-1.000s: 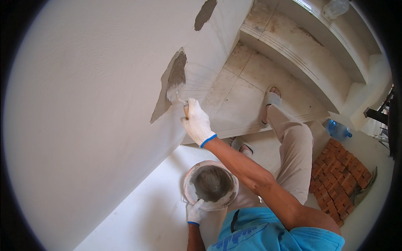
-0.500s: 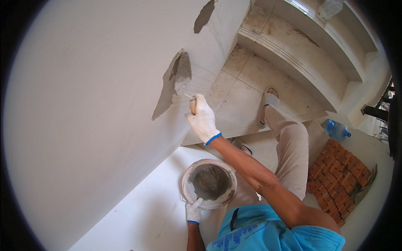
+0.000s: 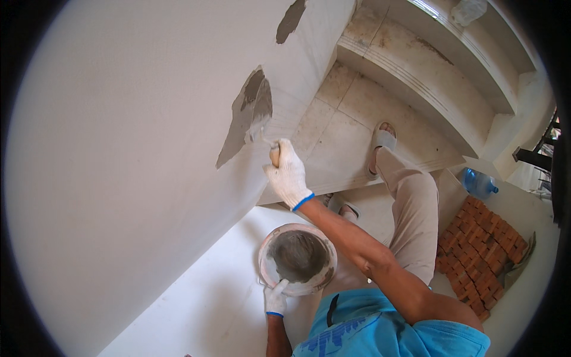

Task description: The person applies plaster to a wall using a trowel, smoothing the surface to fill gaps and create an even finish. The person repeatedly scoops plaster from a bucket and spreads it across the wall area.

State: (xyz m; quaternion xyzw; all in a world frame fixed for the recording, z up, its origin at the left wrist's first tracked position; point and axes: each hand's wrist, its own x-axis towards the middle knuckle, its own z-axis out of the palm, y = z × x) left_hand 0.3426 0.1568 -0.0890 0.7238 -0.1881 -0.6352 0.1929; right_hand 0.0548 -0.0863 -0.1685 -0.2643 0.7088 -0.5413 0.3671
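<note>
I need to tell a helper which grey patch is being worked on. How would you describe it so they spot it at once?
On the big white wall, find the right hand holding a trowel. The patch lies under its blade, long and slanted. The other grey patch sits higher and is smaller.

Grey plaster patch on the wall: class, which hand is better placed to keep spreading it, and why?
Right. The right hand grips the trowel, its blade against the grey patch. The left hand is busy holding the mortar bowl lower down.

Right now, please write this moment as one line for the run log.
right hand: grips trowel on grey plaster patch | left hand: holds mortar bowl | wall: white
</note>
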